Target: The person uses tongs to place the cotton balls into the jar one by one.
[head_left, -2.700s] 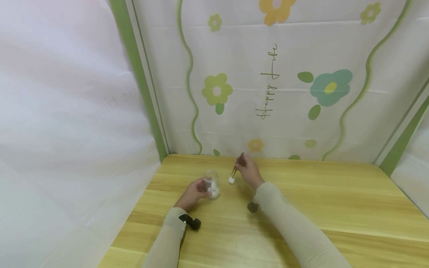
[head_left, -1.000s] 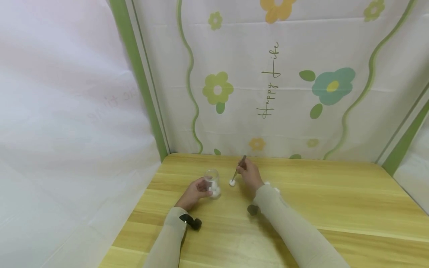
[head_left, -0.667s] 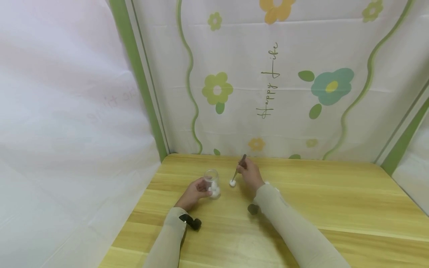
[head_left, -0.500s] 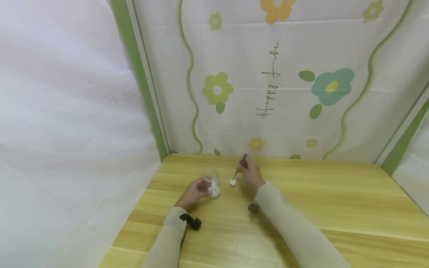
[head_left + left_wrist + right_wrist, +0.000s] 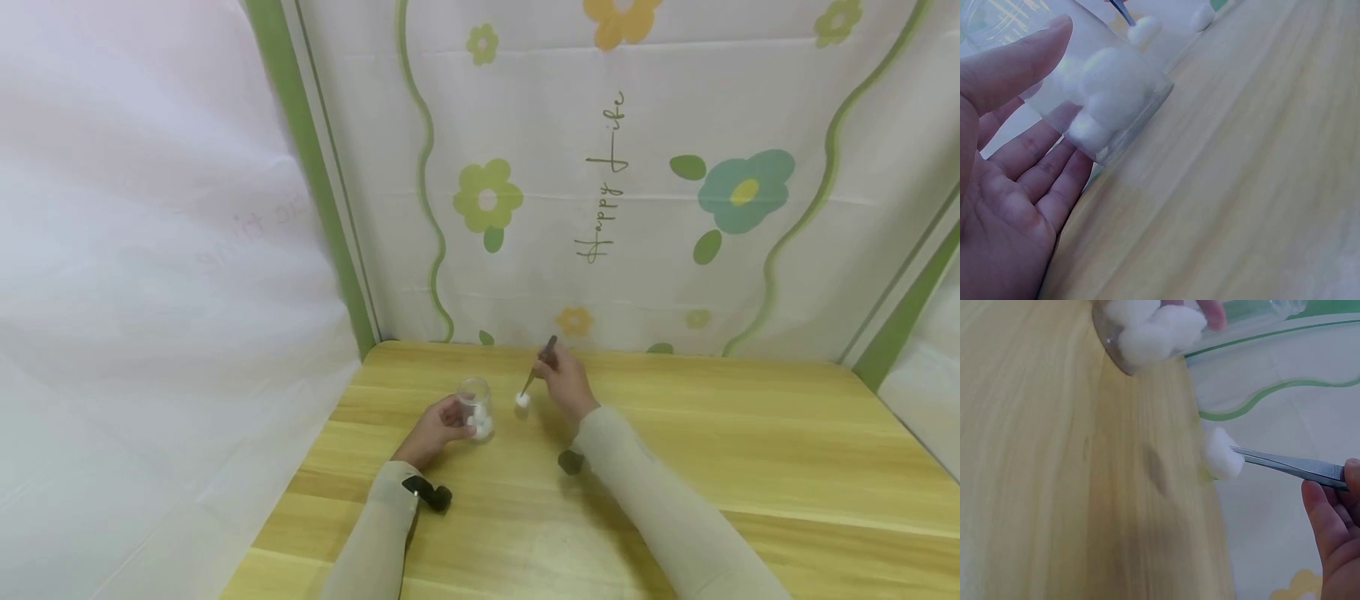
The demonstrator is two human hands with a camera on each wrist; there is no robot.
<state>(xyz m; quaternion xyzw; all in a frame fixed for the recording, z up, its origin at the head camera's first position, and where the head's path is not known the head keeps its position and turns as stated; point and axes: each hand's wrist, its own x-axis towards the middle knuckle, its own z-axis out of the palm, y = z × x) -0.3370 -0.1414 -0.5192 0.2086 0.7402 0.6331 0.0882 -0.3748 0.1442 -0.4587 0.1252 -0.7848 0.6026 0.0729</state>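
Right hand (image 5: 568, 385) pinches a pair of metal tweezers (image 5: 1294, 464) between thumb and fingers, the slim tips gripping a white cotton ball (image 5: 1222, 453). Seen from the right wrist, the ball hangs clear of the wooden table (image 5: 750, 433), near its back edge, a shadow falling on the wood. Nearby, the left hand (image 5: 430, 433) holds a clear cup (image 5: 474, 408) upright, thumb on one side, nearer the table's back left corner than its back right. Several loose balls (image 5: 1110, 87) sit piled inside at the bottom. Farther out in the left wrist view, what appears to be another white puff (image 5: 1202, 17) rests by the table's edge, too soft in focus to place exactly. Beige sleeves (image 5: 660, 492) cover both arms. Beyond the back edge hangs a white curtain (image 5: 555, 125) printed with flowers and the words "Happy Life."
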